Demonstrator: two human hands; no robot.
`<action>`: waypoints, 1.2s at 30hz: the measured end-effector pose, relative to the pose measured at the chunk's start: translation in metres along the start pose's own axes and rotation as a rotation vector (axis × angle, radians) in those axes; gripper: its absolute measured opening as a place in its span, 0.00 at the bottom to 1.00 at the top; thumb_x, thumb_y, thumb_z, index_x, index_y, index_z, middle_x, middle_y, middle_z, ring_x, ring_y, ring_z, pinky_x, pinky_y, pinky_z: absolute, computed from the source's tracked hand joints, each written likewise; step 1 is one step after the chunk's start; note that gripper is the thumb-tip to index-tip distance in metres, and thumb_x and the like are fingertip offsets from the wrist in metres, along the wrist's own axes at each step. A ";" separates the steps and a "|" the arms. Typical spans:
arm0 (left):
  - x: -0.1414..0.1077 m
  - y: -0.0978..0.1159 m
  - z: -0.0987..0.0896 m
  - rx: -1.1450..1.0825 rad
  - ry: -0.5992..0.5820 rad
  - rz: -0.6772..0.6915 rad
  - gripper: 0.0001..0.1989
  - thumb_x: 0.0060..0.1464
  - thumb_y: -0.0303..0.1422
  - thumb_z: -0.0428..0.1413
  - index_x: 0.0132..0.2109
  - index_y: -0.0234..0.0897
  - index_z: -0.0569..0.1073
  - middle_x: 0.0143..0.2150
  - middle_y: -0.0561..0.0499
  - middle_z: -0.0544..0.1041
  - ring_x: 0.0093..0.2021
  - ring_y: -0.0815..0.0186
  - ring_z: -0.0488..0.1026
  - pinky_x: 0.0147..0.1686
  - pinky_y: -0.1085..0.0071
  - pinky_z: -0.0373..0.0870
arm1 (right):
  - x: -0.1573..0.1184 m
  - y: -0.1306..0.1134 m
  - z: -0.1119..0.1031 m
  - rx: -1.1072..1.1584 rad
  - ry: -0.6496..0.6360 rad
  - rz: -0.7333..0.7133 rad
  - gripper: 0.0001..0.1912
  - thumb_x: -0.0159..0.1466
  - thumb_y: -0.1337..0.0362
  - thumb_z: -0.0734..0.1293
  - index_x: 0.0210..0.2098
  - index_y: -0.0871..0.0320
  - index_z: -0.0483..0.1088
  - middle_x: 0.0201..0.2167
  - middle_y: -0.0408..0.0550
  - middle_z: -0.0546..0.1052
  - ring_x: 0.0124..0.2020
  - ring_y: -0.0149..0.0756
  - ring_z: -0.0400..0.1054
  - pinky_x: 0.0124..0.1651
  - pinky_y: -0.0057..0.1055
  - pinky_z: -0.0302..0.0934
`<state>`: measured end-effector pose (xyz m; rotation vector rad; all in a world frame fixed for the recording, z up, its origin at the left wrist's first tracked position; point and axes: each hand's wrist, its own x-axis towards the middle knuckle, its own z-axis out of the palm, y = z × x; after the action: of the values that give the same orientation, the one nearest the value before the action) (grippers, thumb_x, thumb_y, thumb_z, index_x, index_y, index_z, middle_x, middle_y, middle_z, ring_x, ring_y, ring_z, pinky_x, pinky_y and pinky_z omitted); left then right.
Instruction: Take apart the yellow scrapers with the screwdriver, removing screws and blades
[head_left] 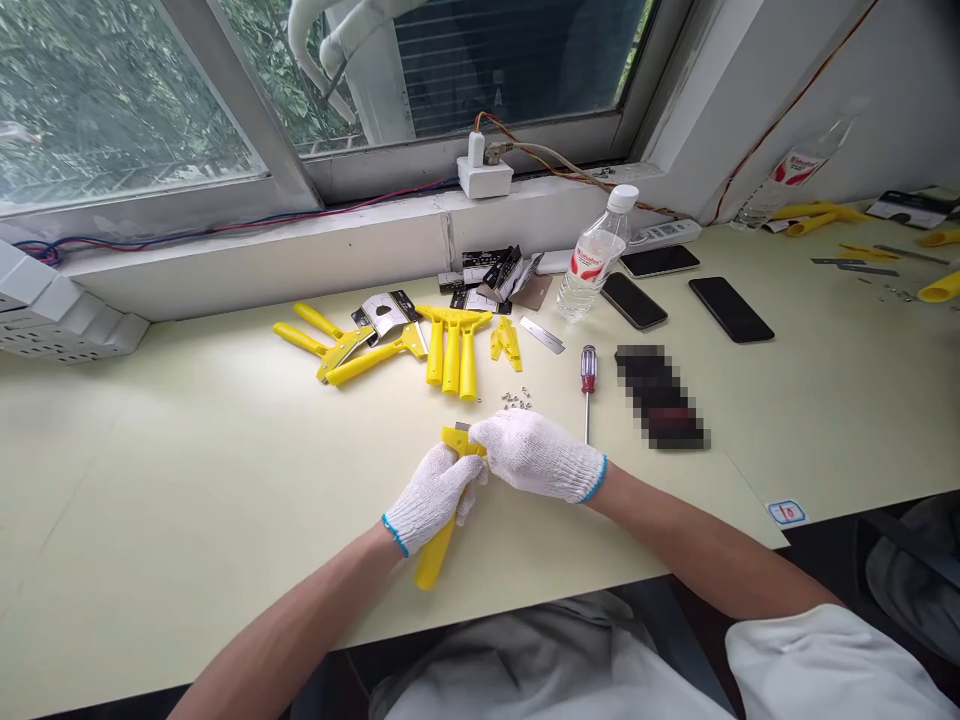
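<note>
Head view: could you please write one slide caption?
Gloved left hand grips a yellow scraper; gloved right hand touches its head, a screwdriver lying nearby.

I've got a pale tabletop [225,480] on my feed. Yellow handles [451,360], a screwdriver [588,386], a bottle [589,268] and phones [731,310] sit on it.

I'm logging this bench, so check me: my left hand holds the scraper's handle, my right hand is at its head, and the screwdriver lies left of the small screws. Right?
Not quite: the head view shows the screwdriver lying right of the small screws. The rest stands: your left hand holds the scraper's handle and your right hand is at its head.
</note>
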<state>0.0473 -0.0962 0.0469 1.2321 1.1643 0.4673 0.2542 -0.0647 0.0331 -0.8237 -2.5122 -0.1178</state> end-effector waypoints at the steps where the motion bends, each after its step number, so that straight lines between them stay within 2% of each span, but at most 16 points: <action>1: 0.001 0.000 0.000 -0.002 0.003 0.003 0.12 0.65 0.40 0.52 0.34 0.40 0.70 0.14 0.57 0.68 0.15 0.69 0.62 0.24 0.72 0.64 | 0.002 -0.002 -0.001 -0.043 0.005 -0.034 0.05 0.75 0.71 0.63 0.41 0.56 0.66 0.30 0.46 0.75 0.29 0.39 0.69 0.36 0.36 0.61; 5: 0.002 -0.002 -0.002 -0.043 0.004 -0.006 0.16 0.67 0.44 0.52 0.33 0.40 0.69 0.14 0.57 0.67 0.15 0.69 0.61 0.23 0.72 0.64 | 0.006 -0.007 -0.009 -0.127 0.054 -0.153 0.12 0.76 0.74 0.59 0.37 0.55 0.65 0.27 0.44 0.72 0.28 0.38 0.67 0.34 0.36 0.57; 8: 0.002 -0.001 -0.006 -0.075 0.010 -0.025 0.12 0.64 0.40 0.54 0.33 0.40 0.70 0.15 0.57 0.68 0.15 0.70 0.61 0.23 0.73 0.63 | 0.003 0.002 -0.015 -0.004 0.125 -0.109 0.10 0.73 0.75 0.60 0.38 0.55 0.66 0.28 0.44 0.73 0.29 0.37 0.67 0.35 0.35 0.60; 10: 0.001 -0.001 -0.008 -0.094 -0.011 -0.045 0.11 0.63 0.39 0.54 0.33 0.40 0.71 0.16 0.57 0.68 0.15 0.69 0.62 0.21 0.73 0.63 | -0.002 0.019 -0.016 0.138 0.154 0.071 0.09 0.69 0.75 0.62 0.44 0.56 0.68 0.32 0.45 0.76 0.33 0.36 0.72 0.39 0.33 0.64; 11: 0.001 -0.001 -0.009 -0.100 -0.032 -0.046 0.11 0.64 0.39 0.53 0.34 0.40 0.71 0.16 0.57 0.68 0.15 0.69 0.62 0.21 0.73 0.63 | -0.005 0.029 -0.016 0.198 0.146 0.211 0.12 0.67 0.75 0.63 0.47 0.57 0.69 0.35 0.46 0.78 0.35 0.36 0.74 0.41 0.31 0.66; 13: 0.000 -0.001 -0.011 -0.111 -0.081 -0.016 0.13 0.65 0.40 0.53 0.34 0.39 0.72 0.16 0.57 0.68 0.15 0.69 0.62 0.22 0.73 0.63 | -0.011 0.051 -0.012 0.222 0.065 0.456 0.13 0.64 0.75 0.65 0.47 0.57 0.70 0.35 0.45 0.80 0.33 0.35 0.75 0.40 0.30 0.65; 14: 0.000 -0.002 -0.011 -0.119 -0.109 0.005 0.13 0.66 0.40 0.52 0.35 0.38 0.73 0.16 0.57 0.68 0.15 0.70 0.63 0.23 0.73 0.63 | -0.013 0.062 -0.010 0.207 0.022 0.539 0.13 0.64 0.75 0.66 0.47 0.58 0.71 0.36 0.47 0.81 0.34 0.36 0.76 0.40 0.31 0.65; 16: -0.001 -0.004 -0.013 -0.141 -0.169 0.034 0.14 0.67 0.40 0.52 0.36 0.38 0.74 0.17 0.56 0.68 0.16 0.71 0.63 0.24 0.74 0.63 | -0.017 0.077 -0.004 0.225 -0.061 0.611 0.14 0.63 0.74 0.68 0.48 0.58 0.73 0.37 0.48 0.83 0.35 0.37 0.77 0.40 0.30 0.64; 21: -0.003 -0.008 -0.019 -0.203 -0.241 0.032 0.14 0.68 0.41 0.54 0.36 0.37 0.74 0.19 0.56 0.69 0.18 0.72 0.62 0.25 0.74 0.64 | -0.015 0.082 0.000 0.229 -0.103 0.628 0.12 0.65 0.69 0.70 0.48 0.58 0.76 0.36 0.50 0.83 0.33 0.39 0.75 0.38 0.32 0.61; 26: -0.004 -0.009 -0.023 -0.238 -0.250 0.058 0.16 0.68 0.42 0.54 0.36 0.37 0.74 0.19 0.56 0.67 0.17 0.72 0.61 0.24 0.74 0.64 | -0.010 0.066 -0.024 0.339 -0.003 0.595 0.06 0.70 0.63 0.68 0.43 0.57 0.77 0.35 0.49 0.81 0.36 0.38 0.73 0.44 0.34 0.63; 27: -0.004 -0.009 -0.023 -0.240 -0.248 0.061 0.16 0.68 0.43 0.54 0.36 0.36 0.74 0.19 0.56 0.67 0.17 0.72 0.61 0.24 0.74 0.64 | -0.010 0.061 -0.030 0.412 -0.026 0.588 0.07 0.71 0.61 0.68 0.40 0.57 0.77 0.34 0.47 0.79 0.34 0.36 0.72 0.42 0.33 0.62; 30: -0.004 -0.010 -0.022 -0.257 -0.230 0.065 0.16 0.68 0.43 0.55 0.36 0.36 0.74 0.20 0.56 0.67 0.17 0.72 0.61 0.23 0.73 0.64 | -0.010 0.047 -0.043 0.651 -0.298 0.541 0.16 0.73 0.56 0.66 0.30 0.57 0.72 0.24 0.39 0.70 0.25 0.30 0.62 0.30 0.31 0.51; 32: -0.004 -0.010 -0.021 -0.276 -0.217 0.056 0.15 0.68 0.43 0.56 0.37 0.36 0.74 0.22 0.55 0.69 0.17 0.72 0.61 0.23 0.73 0.64 | -0.009 0.039 -0.046 0.748 -0.426 0.496 0.20 0.73 0.56 0.65 0.26 0.57 0.67 0.21 0.37 0.63 0.23 0.28 0.56 0.29 0.31 0.46; 34: -0.004 -0.009 -0.021 -0.313 -0.197 0.039 0.14 0.67 0.43 0.57 0.39 0.37 0.74 0.25 0.55 0.71 0.17 0.72 0.62 0.23 0.73 0.64 | -0.009 0.034 -0.047 0.816 -0.434 0.487 0.19 0.72 0.58 0.64 0.26 0.57 0.66 0.21 0.37 0.62 0.24 0.27 0.55 0.30 0.30 0.47; 36: -0.005 -0.009 -0.020 -0.350 -0.181 0.023 0.13 0.66 0.43 0.58 0.38 0.37 0.73 0.25 0.55 0.72 0.17 0.72 0.61 0.22 0.73 0.63 | -0.009 0.034 -0.048 0.840 -0.374 0.508 0.18 0.72 0.58 0.63 0.27 0.58 0.66 0.22 0.37 0.63 0.24 0.28 0.56 0.31 0.30 0.49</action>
<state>0.0252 -0.0930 0.0431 0.9618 0.8724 0.5397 0.3004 -0.0525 0.0685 -1.1130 -2.2168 1.2583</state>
